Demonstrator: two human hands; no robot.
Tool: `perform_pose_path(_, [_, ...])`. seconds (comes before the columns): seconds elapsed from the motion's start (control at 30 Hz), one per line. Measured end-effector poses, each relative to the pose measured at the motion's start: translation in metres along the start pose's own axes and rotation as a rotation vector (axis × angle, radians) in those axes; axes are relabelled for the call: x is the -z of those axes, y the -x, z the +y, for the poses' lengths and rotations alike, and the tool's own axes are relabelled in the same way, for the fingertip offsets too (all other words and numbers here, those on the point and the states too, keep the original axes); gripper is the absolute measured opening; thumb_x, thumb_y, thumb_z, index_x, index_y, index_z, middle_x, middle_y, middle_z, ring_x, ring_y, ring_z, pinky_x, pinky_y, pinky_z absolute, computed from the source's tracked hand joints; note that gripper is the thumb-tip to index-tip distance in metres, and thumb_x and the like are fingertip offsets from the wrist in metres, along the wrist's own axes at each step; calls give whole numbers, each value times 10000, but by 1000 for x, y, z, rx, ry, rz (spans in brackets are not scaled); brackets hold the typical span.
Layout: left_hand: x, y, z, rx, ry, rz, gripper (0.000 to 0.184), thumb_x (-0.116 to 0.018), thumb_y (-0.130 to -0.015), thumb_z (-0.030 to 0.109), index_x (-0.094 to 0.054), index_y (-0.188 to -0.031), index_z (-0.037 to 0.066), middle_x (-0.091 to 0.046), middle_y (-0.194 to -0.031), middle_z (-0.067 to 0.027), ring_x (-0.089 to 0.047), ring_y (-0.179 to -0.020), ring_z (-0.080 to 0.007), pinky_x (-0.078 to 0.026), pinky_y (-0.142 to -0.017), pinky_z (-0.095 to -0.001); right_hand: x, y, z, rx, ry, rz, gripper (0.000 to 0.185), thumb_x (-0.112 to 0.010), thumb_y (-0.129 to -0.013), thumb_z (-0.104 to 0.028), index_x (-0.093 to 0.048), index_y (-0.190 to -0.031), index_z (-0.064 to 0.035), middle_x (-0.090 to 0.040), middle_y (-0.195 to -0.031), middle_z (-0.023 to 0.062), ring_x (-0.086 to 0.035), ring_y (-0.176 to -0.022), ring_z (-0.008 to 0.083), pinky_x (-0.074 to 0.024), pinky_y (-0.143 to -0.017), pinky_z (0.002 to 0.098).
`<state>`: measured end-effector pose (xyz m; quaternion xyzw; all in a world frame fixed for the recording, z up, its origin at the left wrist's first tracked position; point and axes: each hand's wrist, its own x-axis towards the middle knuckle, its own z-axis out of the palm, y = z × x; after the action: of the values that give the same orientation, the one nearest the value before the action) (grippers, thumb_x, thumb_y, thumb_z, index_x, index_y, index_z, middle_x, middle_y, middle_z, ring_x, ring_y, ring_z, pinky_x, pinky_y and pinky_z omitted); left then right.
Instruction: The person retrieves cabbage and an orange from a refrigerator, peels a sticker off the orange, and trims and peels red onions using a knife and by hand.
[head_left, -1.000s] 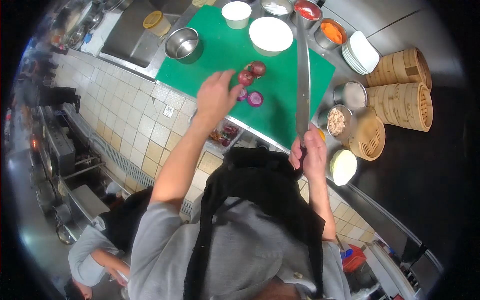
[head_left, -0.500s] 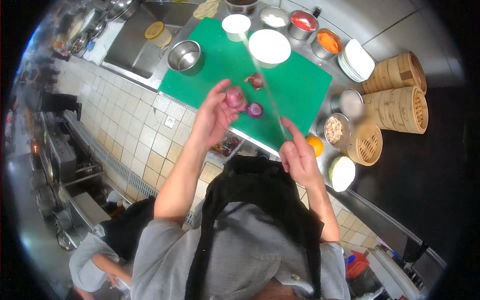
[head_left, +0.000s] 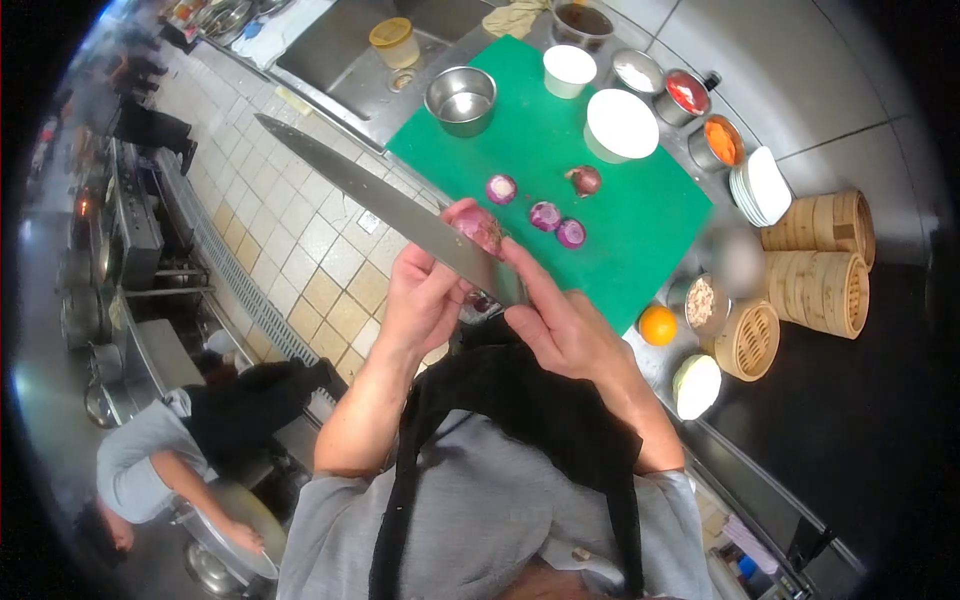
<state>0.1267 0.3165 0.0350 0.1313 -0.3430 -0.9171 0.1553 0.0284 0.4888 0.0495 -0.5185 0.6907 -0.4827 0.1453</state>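
My left hand (head_left: 415, 295) is closed round a red onion (head_left: 477, 228), held up near my body at the board's near edge. In my right hand (head_left: 568, 335) is a broad-bladed kitchen knife (head_left: 365, 190). Its blade points up and left across the onion and partly covers my left fingers. The right index finger stretches along the blade's base, while the handle is hidden. On the green cutting board (head_left: 640, 235) lie three purple cut onion pieces, one (head_left: 501, 188) apart from a close pair (head_left: 545, 216). Behind them sits another onion (head_left: 584, 181) with brownish skin.
A steel bowl (head_left: 460, 103) and two white bowls (head_left: 621, 127) stand on the board. Steel containers line the back. Bamboo steamers (head_left: 815, 290), an orange (head_left: 657, 325) and a pale cut vegetable (head_left: 697, 387) are at right. Another person (head_left: 150, 455) bends over a pot at lower left.
The knife has swung from over the board to a leftward slant across the onion. My hands have come together near my body. More cut onion pieces show on the board, and the view has shifted.
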Motion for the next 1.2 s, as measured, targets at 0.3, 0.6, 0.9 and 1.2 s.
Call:
perform_pose_path(0.3, [18,16,29,-28,-51,54,452,-626,-955,42,-486,-1375,-46,-666,-1159,-117,-672,-1031,-191,-561,-859,-314,-25,2,6,-11,-70,-69,670,-615,-956,-192,-294,-1519,-23,-640,-790,208,-660,-761,431,-510,-736,421])
perform_pose_path(0.6, [16,33,13,-221,-327,152,459,-630,-924,-40,-490,-1361,-61,-644,-1212,-135,-661,-1046,-201,-564,-862,-319,-34,-4,-8,-109,-71,-119,691,-610,-959,-197,-260,-1528,-20,-627,-780,230,-646,-734,456,-500,-650,446])
perform_pose_path(0.9, [22,43,9,-341,-613,126,550,-711,-844,-75,-501,-1352,-89,-641,-1169,-143,-643,-1017,-178,-549,-885,-313,-43,-8,-7,-32,-111,-46,638,-576,-983,-198,-278,-1508,9,-631,-1171,282,-641,-1040,464,-527,-861,432])
perform_pose_path(1.2, [31,56,0,-535,-937,42,597,-732,-812,-69,-518,-1370,-54,-590,-1326,-173,-624,-1142,-219,-522,-954,-348,-46,-7,-9,-407,-685,-131,517,-463,-1053,-272,-363,-1461,29,-647,-826,104,-638,-655,165,-503,-594,273])
